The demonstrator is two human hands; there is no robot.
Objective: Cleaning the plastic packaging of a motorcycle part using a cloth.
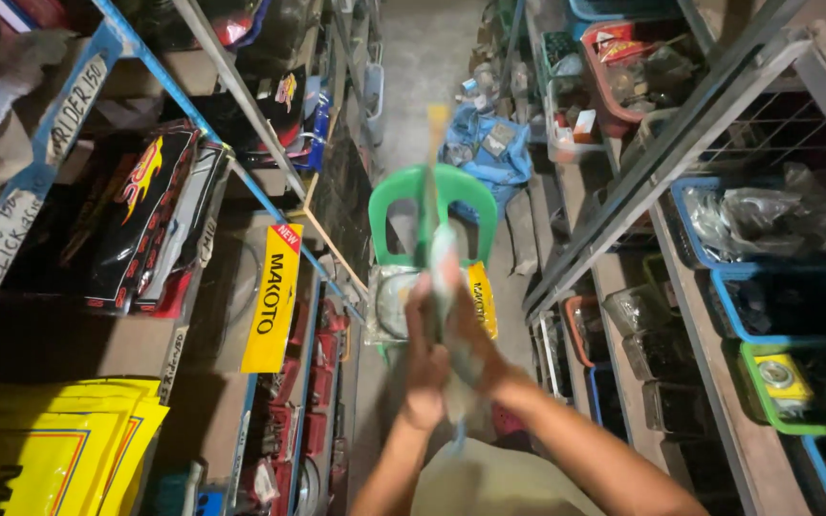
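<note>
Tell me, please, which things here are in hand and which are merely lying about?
In hand:
- long thin packaged item, blurred, gripped by left hand and right hand

Lying about:
- green plastic chair
- yellow card on left shelf
- blue bins on right rack
- blue bag on floor

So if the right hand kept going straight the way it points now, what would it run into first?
Most likely the green plastic chair just ahead: the right hand points up the aisle toward it, gripping a blurred long thing together with the left hand. Depth is hard to judge.

yellow upright sign (pixel 272 298) on left shelf | yellow bags (pixel 45 444) lower left | yellow-edged clear packet (pixel 478 298) on green chair (pixel 432 196)
</note>
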